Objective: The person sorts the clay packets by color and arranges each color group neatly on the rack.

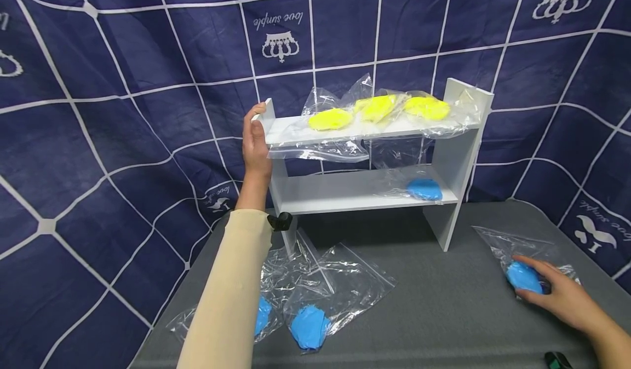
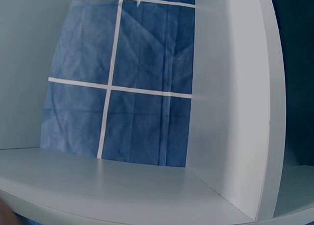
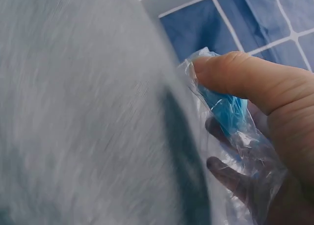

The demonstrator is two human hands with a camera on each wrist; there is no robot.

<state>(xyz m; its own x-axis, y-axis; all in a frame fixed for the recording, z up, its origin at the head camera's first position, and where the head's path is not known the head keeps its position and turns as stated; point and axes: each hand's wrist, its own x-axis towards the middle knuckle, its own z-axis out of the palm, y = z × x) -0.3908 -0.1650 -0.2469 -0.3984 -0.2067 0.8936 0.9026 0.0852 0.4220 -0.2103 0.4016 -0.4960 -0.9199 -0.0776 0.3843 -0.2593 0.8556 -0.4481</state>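
Note:
A small white two-tier shelf (image 1: 340, 192) stands on the grey table. My left hand (image 1: 254, 150) grips its left side panel near the top; the left wrist view shows the shelf's boards (image 2: 230, 112) close up, with only a blurred bit of hand in the corner. Over at the right, my right hand (image 1: 567, 295) holds a blue flattened lump (image 1: 523, 276) in a clear plastic bag, just above or at the table. The thumb (image 3: 235, 75) lies on one side of the bag, fingers on the other.
Bagged yellow lumps (image 1: 330, 119) lie along the upper board, their bags hanging over its front. One bagged blue lump (image 1: 425, 189) sits on the lower board's right end. Two more blue lumps in bags (image 1: 309, 327) lie at front left. A navy checked cloth (image 1: 207, 46) hangs behind.

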